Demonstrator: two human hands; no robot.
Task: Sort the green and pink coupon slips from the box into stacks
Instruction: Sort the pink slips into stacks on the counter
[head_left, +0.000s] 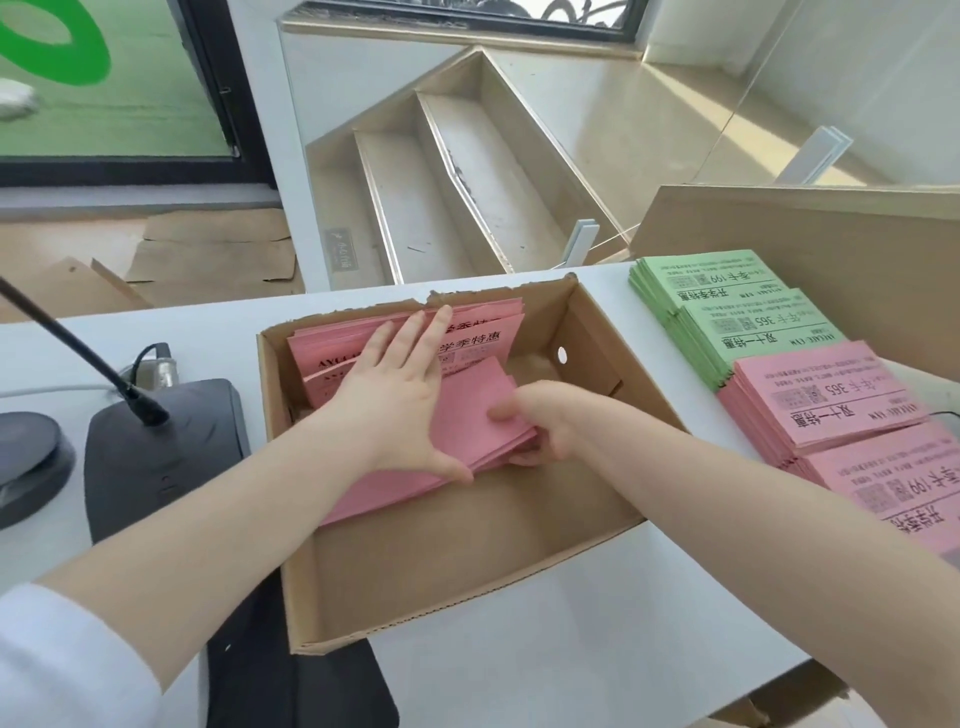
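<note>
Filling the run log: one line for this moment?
left hand flat on pink slips | right hand grips bundle | in box

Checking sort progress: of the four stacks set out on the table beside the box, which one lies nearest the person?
The pink stack printed 199, at the table's near right. The pink 365 stack and both green stacks lie farther back.

Plain brown cardboard box (467, 587) under both hands. Pink slips (467, 410) beneath the hands, black print on the ones past the left hand's (395, 400) fingertips, blank pink near the right hand (540, 426). Right of the right hand, two green stacks (727, 312) with black print, then two pink stacks (831, 405) with black print. White table (571, 675). Left of the left hand, black microphone base (156, 457) with black stalk. White sleeve (62, 660) on the left arm.
</note>
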